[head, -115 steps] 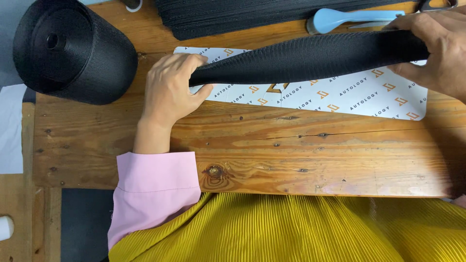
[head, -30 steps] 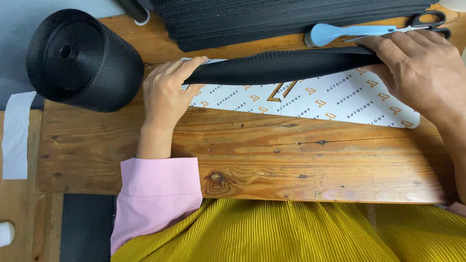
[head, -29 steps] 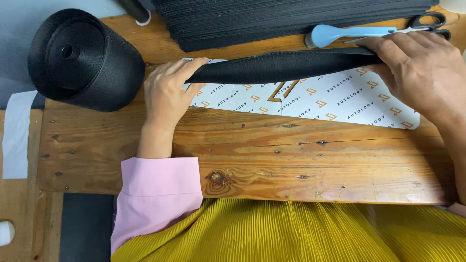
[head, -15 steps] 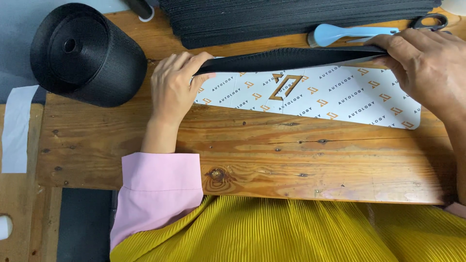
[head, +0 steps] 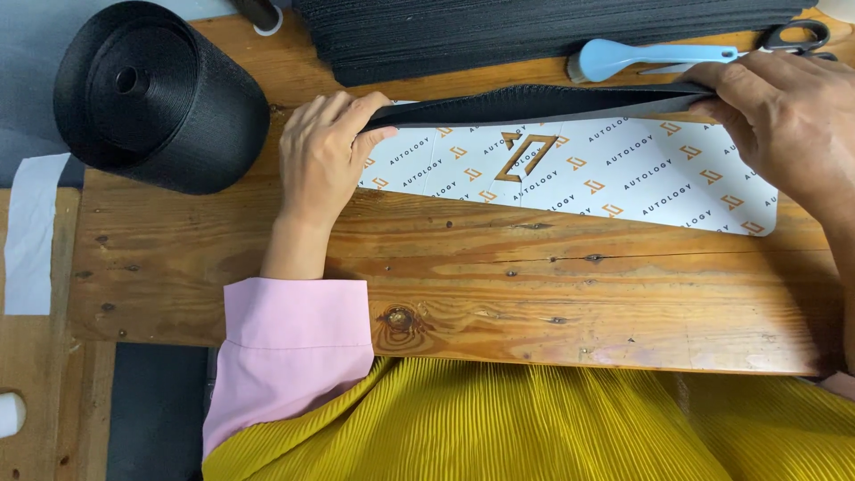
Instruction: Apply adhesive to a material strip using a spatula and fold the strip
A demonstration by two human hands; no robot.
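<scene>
A length of black webbing strap (head: 534, 102) stretches between my two hands above a long white patterned card (head: 614, 174) that lies on the wooden bench (head: 499, 294). My left hand (head: 325, 156) pinches the strap's left end at the card's left edge. My right hand (head: 788, 111) grips the strap's right end near the card's upper right. The strap runs along the card's far edge, seen nearly edge-on. A pink sleeve covers my left forearm.
A big roll of black webbing (head: 156, 93) stands at the back left. A stack of black strap pieces (head: 534, 31) lies along the far edge. Light-blue-handled scissors (head: 659, 55) rest behind the strap. White tape (head: 31, 236) is stuck at the left.
The strap has shifted from lying across the card toward its far edge, uncovering most of the card's printed face. Both hands moved with it and keep their hold.
</scene>
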